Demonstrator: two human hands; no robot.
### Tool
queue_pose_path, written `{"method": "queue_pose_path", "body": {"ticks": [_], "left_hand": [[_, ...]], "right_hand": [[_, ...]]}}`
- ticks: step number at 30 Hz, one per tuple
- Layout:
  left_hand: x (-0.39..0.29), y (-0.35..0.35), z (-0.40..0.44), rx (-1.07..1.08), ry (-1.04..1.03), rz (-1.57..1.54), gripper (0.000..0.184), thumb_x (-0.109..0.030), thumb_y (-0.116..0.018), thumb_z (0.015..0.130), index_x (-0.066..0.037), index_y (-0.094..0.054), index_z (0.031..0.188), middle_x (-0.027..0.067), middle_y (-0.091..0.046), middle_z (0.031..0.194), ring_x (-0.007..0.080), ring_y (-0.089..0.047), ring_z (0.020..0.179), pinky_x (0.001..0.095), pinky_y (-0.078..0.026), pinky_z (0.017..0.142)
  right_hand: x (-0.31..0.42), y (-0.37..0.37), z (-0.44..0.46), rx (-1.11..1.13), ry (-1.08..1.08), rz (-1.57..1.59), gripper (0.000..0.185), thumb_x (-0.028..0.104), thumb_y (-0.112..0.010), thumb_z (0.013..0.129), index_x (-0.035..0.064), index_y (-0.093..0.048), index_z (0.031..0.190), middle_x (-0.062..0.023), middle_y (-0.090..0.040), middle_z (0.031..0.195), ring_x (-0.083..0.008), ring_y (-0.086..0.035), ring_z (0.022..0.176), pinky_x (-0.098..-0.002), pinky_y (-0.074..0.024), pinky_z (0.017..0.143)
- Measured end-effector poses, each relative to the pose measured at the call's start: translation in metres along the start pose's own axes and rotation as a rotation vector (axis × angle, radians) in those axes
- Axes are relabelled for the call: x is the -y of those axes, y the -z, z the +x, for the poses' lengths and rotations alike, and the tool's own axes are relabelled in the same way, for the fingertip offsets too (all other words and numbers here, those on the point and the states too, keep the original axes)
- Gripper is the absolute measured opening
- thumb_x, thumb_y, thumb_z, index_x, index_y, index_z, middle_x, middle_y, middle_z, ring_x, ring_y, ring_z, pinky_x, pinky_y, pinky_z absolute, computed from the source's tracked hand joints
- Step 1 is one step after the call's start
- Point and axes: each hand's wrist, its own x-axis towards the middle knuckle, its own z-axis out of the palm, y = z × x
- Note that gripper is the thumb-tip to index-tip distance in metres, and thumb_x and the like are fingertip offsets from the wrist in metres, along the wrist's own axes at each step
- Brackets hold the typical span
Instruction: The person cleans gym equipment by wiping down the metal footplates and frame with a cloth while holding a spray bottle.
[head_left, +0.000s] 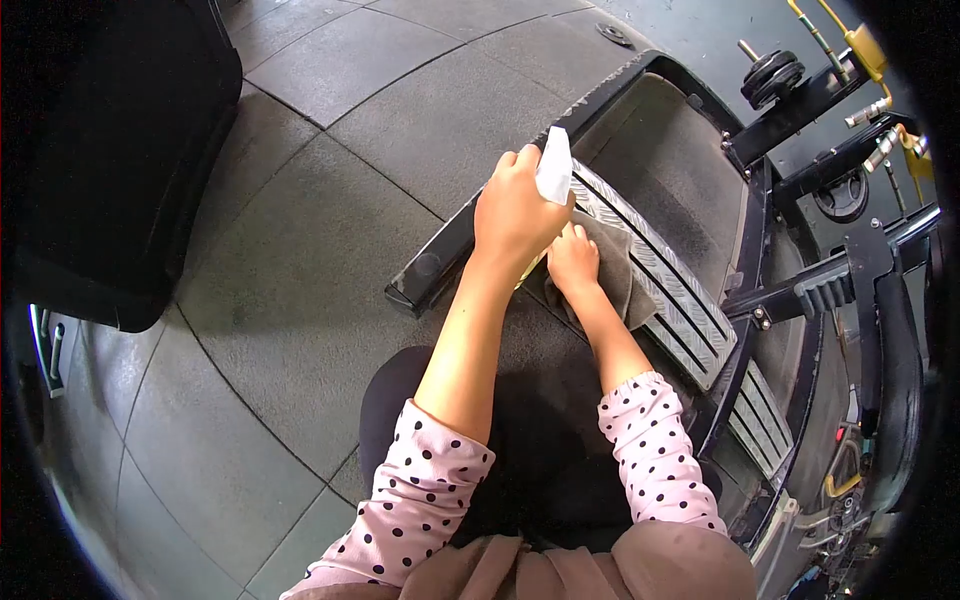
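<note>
My left hand is wrapped round the neck of a spray bottle whose white head rises above the fist; most of its body is hidden beneath the hand. Just right of and below it, my right hand presses on a grey-brown cloth, fingers bent over it. The cloth lies against a silver diamond-patterned metal plate with dark slots, set in the black frame of a machine.
Dark grey floor tiles spread left of the frame. A black padded object stands at the upper left. Black bars, weight discs and yellow-handled parts are at the right. A second slotted plate sits lower right.
</note>
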Motion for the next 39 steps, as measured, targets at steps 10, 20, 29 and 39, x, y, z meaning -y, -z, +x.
{"method": "queue_pose_path", "body": {"ticks": [10, 20, 29, 39], "left_hand": [[-0.003, 0.007, -0.001, -0.028, 0.021, 0.018, 0.033, -0.021, -0.069, 0.071, 0.002, -0.054, 0.091, 0.0213, -0.057, 0.089, 0.0418, -0.058, 0.085, 0.047, -0.046, 0.075], [-0.001, -0.001, 0.0, 0.012, 0.033, -0.01, 0.034, -0.021, -0.069, 0.071, 0.002, -0.055, 0.092, 0.0222, -0.059, 0.091, 0.0423, -0.059, 0.087, 0.0469, -0.047, 0.076], [-0.003, 0.006, -0.001, -0.018, 0.034, 0.009, 0.033, -0.021, -0.069, 0.071, 0.002, -0.054, 0.091, 0.0214, -0.058, 0.089, 0.0422, -0.059, 0.085, 0.047, -0.047, 0.075], [0.002, 0.001, 0.0, 0.012, 0.029, -0.015, 0.033, -0.021, -0.068, 0.071, 0.002, -0.054, 0.09, 0.0222, -0.058, 0.088, 0.0423, -0.058, 0.086, 0.0476, -0.046, 0.075]], "right_hand": [[-0.022, 0.006, -0.018, -0.055, 0.005, 0.045, 0.036, 0.031, -0.063, 0.088, 0.0278, -0.063, 0.124, -0.0036, -0.055, 0.093, -0.0248, -0.059, 0.088, -0.041, -0.0538, 0.068], [-0.017, -0.004, 0.002, -0.058, 0.109, 0.067, 0.031, 0.032, -0.062, 0.089, 0.0292, -0.064, 0.12, -0.0026, -0.056, 0.092, -0.0246, -0.06, 0.086, -0.0421, -0.0538, 0.067], [-0.016, 0.012, -0.001, 0.04, -0.103, 0.104, 0.029, 0.031, -0.059, 0.092, 0.0286, -0.063, 0.12, -0.0049, -0.06, 0.095, -0.0274, -0.062, 0.091, -0.0445, -0.0543, 0.071], [-0.017, 0.005, -0.002, -0.011, -0.06, 0.086, 0.028, 0.031, -0.06, 0.091, 0.0287, -0.064, 0.119, -0.0049, -0.059, 0.093, -0.0272, -0.062, 0.089, -0.0434, -0.055, 0.069]]}}
